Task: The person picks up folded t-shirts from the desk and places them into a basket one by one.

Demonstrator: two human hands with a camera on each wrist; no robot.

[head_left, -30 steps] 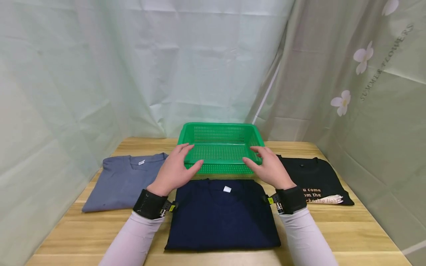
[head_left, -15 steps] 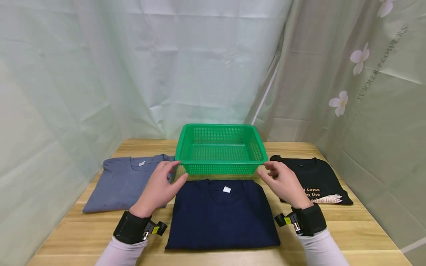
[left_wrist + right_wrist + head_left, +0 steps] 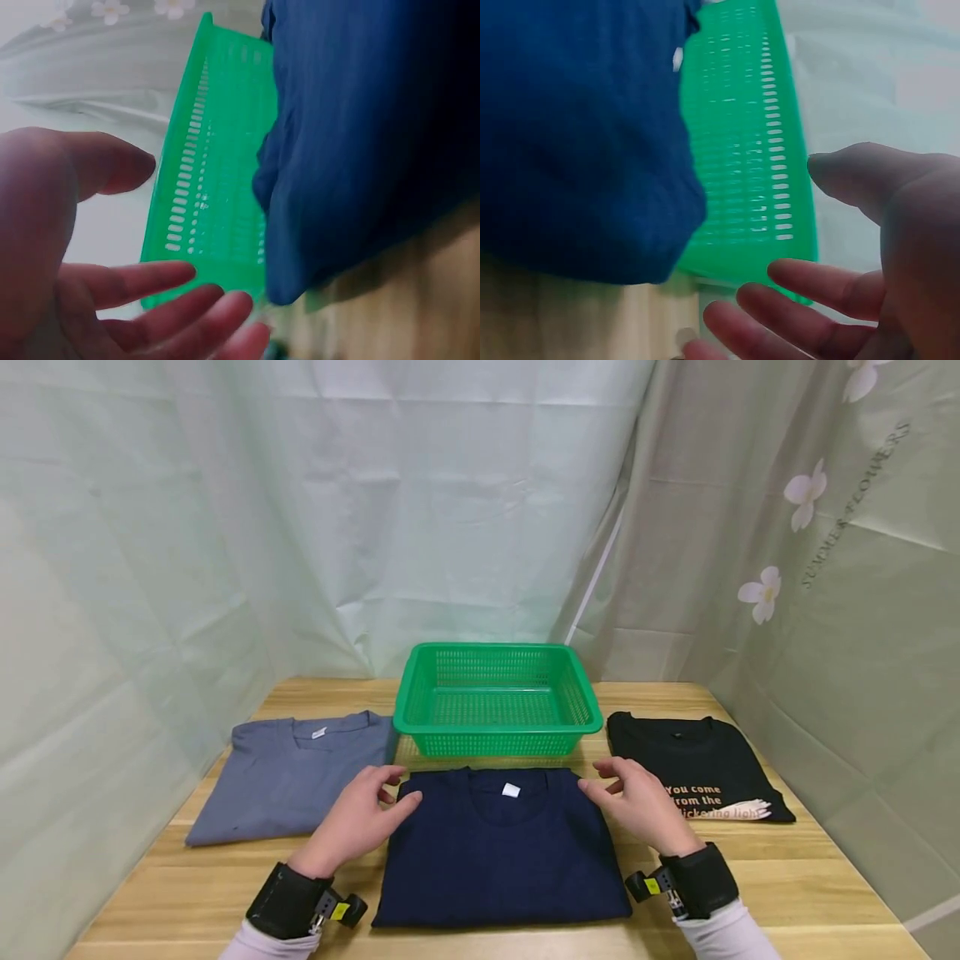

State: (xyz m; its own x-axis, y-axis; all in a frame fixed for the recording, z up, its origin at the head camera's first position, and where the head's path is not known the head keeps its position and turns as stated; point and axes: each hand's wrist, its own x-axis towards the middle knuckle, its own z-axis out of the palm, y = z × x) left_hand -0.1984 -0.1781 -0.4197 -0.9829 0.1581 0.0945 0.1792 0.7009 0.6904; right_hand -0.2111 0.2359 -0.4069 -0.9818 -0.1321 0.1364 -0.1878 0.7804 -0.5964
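A folded navy T-shirt (image 3: 502, 852) with a white neck label lies flat on the wooden table, close to the person. My left hand (image 3: 360, 818) hovers at its upper left corner, fingers loosely bent and apart from the cloth. At the upper right corner my right hand (image 3: 641, 802) is held the same way, with nothing in its grasp. Both wrist views show relaxed, spread fingers beside the navy T-shirt (image 3: 345, 142), with nothing between thumb and fingers. Just behind the shirt stands a green plastic basket (image 3: 498, 742), with nothing inside it.
A folded grey-blue T-shirt (image 3: 292, 785) lies on the left of the table (image 3: 787, 877). On the right is a folded black T-shirt (image 3: 690, 760) with printed lettering. Pale curtains (image 3: 450, 527) hang around the back and sides.
Both hands have drawn back from the basket toward the person, down to the navy T-shirt's upper corners. The basket and shirts look unmoved.
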